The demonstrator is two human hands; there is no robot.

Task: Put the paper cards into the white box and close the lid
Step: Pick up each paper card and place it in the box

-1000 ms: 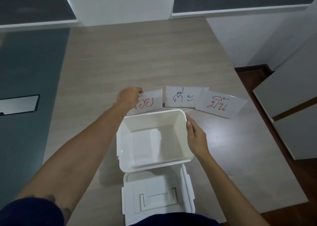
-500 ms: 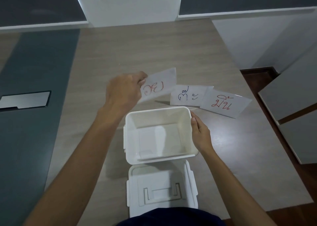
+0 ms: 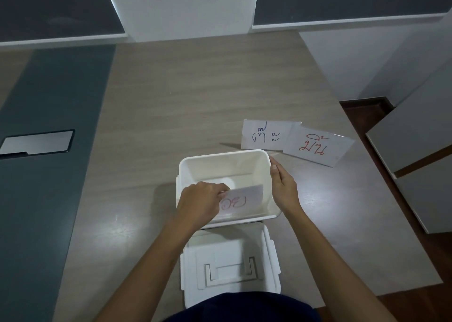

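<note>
Half a second ago the left hand held the red-lettered card up in the air beyond the box; now it has come down and back, and the card sits low inside the white box, toward the near wall. The left hand is closed in a pinch on the card's left edge, thumb and fingers over the box's near-left corner, so the card is not yet let go. Whether its lower edge already touches the box floor cannot be told.

The right hand lies flat against the outside of the box's right wall, fingers straight and together, steadying it and gripping nothing.

Two more cards remain on the surface beyond the right hand: the blue-lettered card just past the box's far-right corner, and another red-lettered card to its right, overlapping its right edge.

The lid lies off the box, inner side up, on the surface between the forearms, just nearer than the box.

By my reckoning the task is early: one card of three is nearly placed, two are untouched, and the lid is yet to be fitted.
</note>
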